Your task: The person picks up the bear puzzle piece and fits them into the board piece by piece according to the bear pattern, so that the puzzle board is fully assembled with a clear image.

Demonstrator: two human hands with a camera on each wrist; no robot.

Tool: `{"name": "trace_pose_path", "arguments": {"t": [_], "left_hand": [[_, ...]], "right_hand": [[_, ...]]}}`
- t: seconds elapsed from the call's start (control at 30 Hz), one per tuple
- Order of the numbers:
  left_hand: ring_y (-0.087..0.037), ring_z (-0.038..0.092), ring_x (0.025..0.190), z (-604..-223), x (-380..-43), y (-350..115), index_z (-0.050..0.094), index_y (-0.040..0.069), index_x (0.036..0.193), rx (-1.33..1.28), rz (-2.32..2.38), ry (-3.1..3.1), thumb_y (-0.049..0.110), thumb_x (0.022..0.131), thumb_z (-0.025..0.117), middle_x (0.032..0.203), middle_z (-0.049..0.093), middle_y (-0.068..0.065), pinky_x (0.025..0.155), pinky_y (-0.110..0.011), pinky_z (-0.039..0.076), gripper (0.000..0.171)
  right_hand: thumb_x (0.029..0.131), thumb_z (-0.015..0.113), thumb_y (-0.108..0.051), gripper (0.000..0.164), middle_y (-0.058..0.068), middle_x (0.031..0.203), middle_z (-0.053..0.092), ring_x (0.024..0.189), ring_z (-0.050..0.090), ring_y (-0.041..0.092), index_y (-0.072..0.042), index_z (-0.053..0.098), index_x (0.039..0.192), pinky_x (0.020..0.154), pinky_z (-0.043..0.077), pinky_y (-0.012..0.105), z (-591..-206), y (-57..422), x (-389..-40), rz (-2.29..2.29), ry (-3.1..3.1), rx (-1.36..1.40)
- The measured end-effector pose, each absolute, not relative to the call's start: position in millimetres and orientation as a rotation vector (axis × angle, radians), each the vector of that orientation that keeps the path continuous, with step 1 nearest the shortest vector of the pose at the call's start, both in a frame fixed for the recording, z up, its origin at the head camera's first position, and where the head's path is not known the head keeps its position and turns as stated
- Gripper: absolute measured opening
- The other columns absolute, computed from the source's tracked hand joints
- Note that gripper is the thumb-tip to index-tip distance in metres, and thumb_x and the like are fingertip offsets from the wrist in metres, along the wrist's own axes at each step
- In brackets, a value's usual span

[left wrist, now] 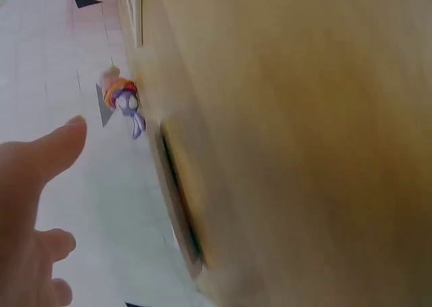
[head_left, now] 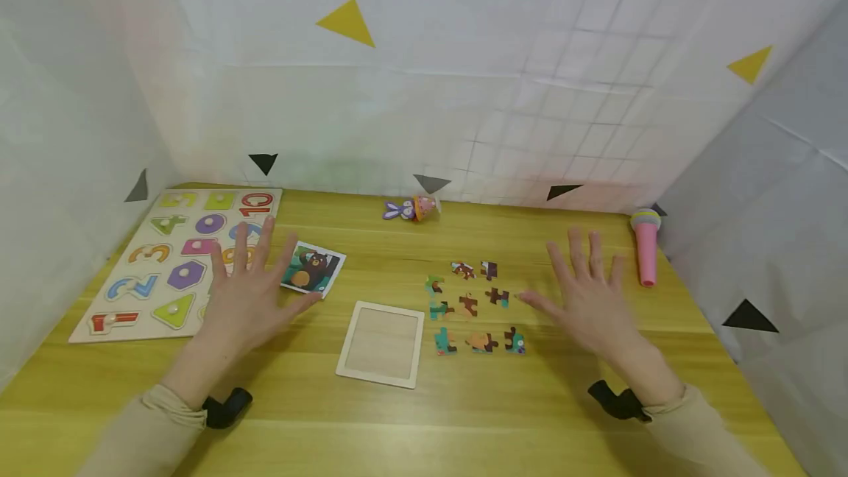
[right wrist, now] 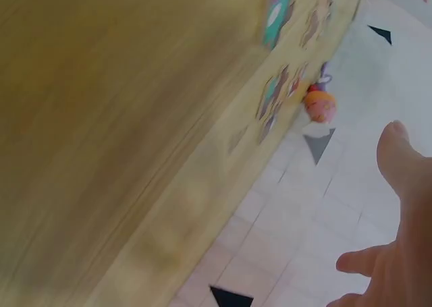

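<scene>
My left hand (head_left: 248, 300) is held with fingers spread over the near side of the number board (head_left: 142, 263) and beside a bear picture card (head_left: 313, 269). It grips nothing. My right hand (head_left: 592, 308) is spread likewise, to the right of several loose jigsaw pieces (head_left: 468, 305), its thumb near one dark piece (head_left: 497, 297). A shallow square wooden frame (head_left: 344, 344) lies between the card and the pieces. The left wrist view shows the left thumb (left wrist: 57, 148) raised above the tabletop; in the right wrist view the right thumb (right wrist: 398, 155) stands apart from everything.
A small purple rabbit toy (head_left: 411, 209) lies at the table's back edge. A pink toy microphone (head_left: 645, 247) lies at the far right. White sheeting (head_left: 424, 94) with coloured triangles encloses the back and sides of the wooden table (head_left: 424, 433).
</scene>
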State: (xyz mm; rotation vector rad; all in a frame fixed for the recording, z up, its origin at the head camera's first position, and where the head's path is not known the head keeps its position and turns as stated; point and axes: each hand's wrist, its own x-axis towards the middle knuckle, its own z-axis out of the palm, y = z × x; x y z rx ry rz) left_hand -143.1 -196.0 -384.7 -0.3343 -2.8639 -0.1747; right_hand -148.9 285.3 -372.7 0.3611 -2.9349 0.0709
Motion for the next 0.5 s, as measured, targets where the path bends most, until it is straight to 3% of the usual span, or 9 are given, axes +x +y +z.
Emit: {"name": "trace_pose_path", "arguments": {"t": [0.2, 0.5], "left_hand": [[-0.041, 0.003, 0.154, -392, -138, -176, 0.024, 0.010, 0.160, -0.542, -0.269, -2.925, 0.066, 0.089, 0.061, 0.168, 0.005, -0.016, 0.118, -0.069, 0.008, 0.098], [-0.033, 0.018, 0.153, -397, -130, -154, 0.024, 0.010, 0.160, -0.970, -0.630, -3.095, 0.065, 0.086, 0.066, 0.168, 0.011, -0.009, 0.121, -0.055, 0.022, 0.102]], "right_hand": [[0.094, 0.050, -0.068, 0.095, 0.014, 0.168, -0.006, 0.153, -0.014, 0.036, -0.010, 0.017, 0.161, 0.118, 0.001, 0.069, -379, 258, -160, 0.203, -2.949, 0.471], [0.095, 0.056, -0.060, 0.087, 0.018, 0.167, 0.013, 0.153, 0.010, 0.041, -0.007, 0.027, 0.158, 0.119, 0.015, 0.065, -382, 228, -172, 0.310, -2.937, 0.593]]}}
